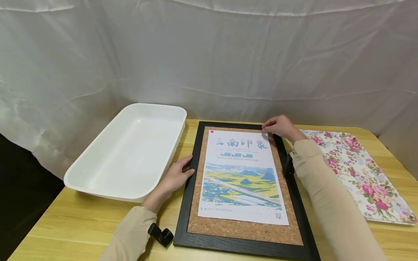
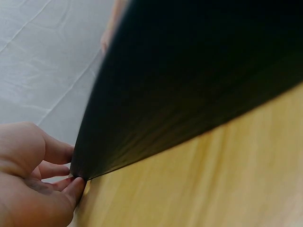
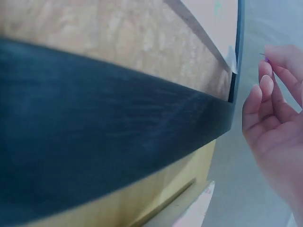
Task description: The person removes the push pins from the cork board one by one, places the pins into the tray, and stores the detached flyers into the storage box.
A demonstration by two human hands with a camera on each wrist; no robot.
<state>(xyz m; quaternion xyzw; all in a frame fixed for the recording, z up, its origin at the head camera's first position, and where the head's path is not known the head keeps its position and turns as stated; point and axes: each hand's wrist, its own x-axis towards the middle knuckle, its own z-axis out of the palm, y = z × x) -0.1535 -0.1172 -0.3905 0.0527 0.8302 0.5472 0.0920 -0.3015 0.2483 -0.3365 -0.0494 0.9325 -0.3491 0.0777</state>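
A black-framed cork board (image 1: 248, 235) lies flat on the table, bearing a printed landscape poster (image 1: 241, 192). One pink pin (image 1: 212, 131) sits at the poster's top-left corner. My left hand (image 1: 173, 177) holds the board's left edge, its thumb and fingertips at the frame in the left wrist view. Over the poster's top-right corner, my right hand (image 1: 281, 127) pinches a small purple push pin (image 3: 266, 59) between thumb and index finger. The pin's thin metal point sticks out past the fingertips in the right wrist view. That corner of the paper (image 3: 232, 61) lifts slightly off the cork.
To the left stands a deep white plastic tub (image 1: 130, 159), close to my left forearm. A floral-patterned board (image 1: 362, 177) lies on the right, partly behind my right sleeve. A pale curtain (image 1: 228, 65) hangs behind the wooden table (image 1: 65, 224).
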